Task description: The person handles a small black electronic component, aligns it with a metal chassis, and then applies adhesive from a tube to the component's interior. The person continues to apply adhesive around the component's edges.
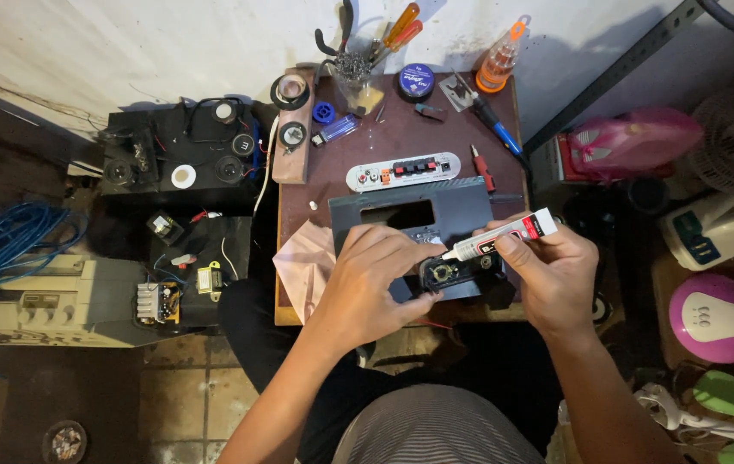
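In the head view, my right hand (pixel 547 271) is pinching a small white glue tube with a red cap (pixel 498 238), its nozzle over a small black plastic part (pixel 461 271). My left hand (pixel 376 279) is pressing this part, fingers together, onto the dark grey plastic panel (pixel 410 215). The tube seems light and soft, so I am holding its middle. The brown table's edge (pixel 279 283) is near; open room is little.

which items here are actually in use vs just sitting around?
In use: glue tube in right hand; small black part steadied by left hand; dark panel underneath.

Lying about: white control strip, red screwdriver, soldering iron, orange bottle, tool cup.
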